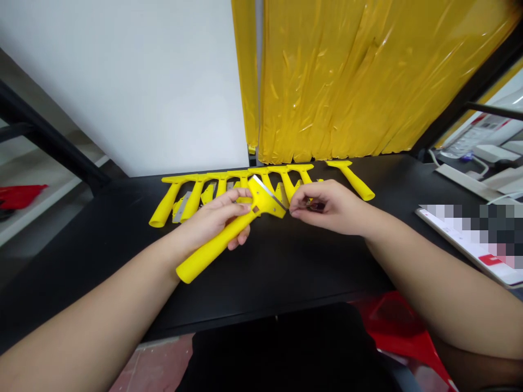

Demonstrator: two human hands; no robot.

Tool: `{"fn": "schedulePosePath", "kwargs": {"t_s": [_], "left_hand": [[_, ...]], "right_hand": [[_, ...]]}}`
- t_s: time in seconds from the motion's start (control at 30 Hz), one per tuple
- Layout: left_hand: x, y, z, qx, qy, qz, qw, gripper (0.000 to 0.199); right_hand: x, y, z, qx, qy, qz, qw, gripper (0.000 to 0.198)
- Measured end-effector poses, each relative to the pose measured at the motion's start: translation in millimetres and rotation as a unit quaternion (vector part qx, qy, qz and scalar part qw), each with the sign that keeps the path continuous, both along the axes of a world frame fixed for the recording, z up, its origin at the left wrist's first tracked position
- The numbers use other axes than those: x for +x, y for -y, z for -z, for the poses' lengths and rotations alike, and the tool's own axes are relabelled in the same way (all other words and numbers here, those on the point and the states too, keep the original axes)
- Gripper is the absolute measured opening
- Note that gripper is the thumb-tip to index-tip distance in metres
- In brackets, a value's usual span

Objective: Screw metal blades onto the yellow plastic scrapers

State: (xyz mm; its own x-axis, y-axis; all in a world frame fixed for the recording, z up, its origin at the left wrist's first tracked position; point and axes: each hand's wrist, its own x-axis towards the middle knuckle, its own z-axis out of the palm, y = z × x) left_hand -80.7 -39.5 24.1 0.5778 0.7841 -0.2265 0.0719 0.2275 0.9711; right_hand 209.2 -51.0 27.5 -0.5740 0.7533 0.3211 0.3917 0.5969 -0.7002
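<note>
My left hand (220,215) is closed around the neck of a yellow scraper (216,245), its hollow handle slanting down to the left. A thin metal blade (269,193) lies across the scraper's head. Beside the right end of that head is my right hand (327,207), its thumb and fingertips pinched together. Small dark, shiny pieces show in the curl of its fingers, too small to name. Behind both hands several more yellow scrapers (163,204) lie in a row, with yellow and metal plates (182,209) among their handles. One scraper (353,179) lies apart at the right.
Everything lies on a black table (286,267). A white panel (143,81) and yellow plastic-wrapped stock (347,81) stand at its back edge. To the right are a white, partly blurred-out card or box (461,237) and a black frame post (461,92). Red plastic (400,321) hangs below.
</note>
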Motion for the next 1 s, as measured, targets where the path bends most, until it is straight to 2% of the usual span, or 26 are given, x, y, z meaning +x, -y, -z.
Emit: {"fn": "schedulePosePath", "kwargs": {"t_s": [0.1,0.2,0.37,0.53,0.73,0.83,0.9,1.0], "left_hand": [[4.8,9.2,-2.6,-0.041,-0.031,0.057,0.997,0.033],[8.5,16.8,-5.2,-0.058,-0.045,0.094,0.993,0.035],[9.6,20.8,-4.6,-0.057,-0.05,0.091,0.993,0.036],[11.2,20.7,-3.9,-0.046,-0.053,0.104,0.992,0.029],[13.5,21.6,-6.0,-0.036,-0.084,0.125,0.988,0.034],[13.0,21.9,-6.6,-0.032,-0.084,0.128,0.988,0.03],[12.3,21.8,-6.7,-0.027,-0.082,0.135,0.987,0.027],[11.1,21.5,-6.8,-0.028,-0.075,0.149,0.986,0.028]], "right_hand": [[-6.5,1.4,2.3,0.024,-0.069,0.047,0.996,0.012],[-12.6,1.5,5.2,0.041,-0.06,0.034,0.997,0.012],[-21.5,-0.6,8.9,0.086,-0.036,-0.023,0.995,0.01],[-24.7,-2.7,12.2,0.095,-0.044,-0.021,0.994,0.01],[-24.1,-4.7,13.2,0.041,-0.054,-0.058,0.996,0.008],[-25.0,-5.7,16.6,0.015,-0.082,-0.054,0.995,0.012],[-26.1,-5.8,19.9,-0.047,-0.109,-0.052,0.992,0.021],[-27.7,-5.4,23.9,-0.175,-0.156,-0.064,0.97,0.037]]}}
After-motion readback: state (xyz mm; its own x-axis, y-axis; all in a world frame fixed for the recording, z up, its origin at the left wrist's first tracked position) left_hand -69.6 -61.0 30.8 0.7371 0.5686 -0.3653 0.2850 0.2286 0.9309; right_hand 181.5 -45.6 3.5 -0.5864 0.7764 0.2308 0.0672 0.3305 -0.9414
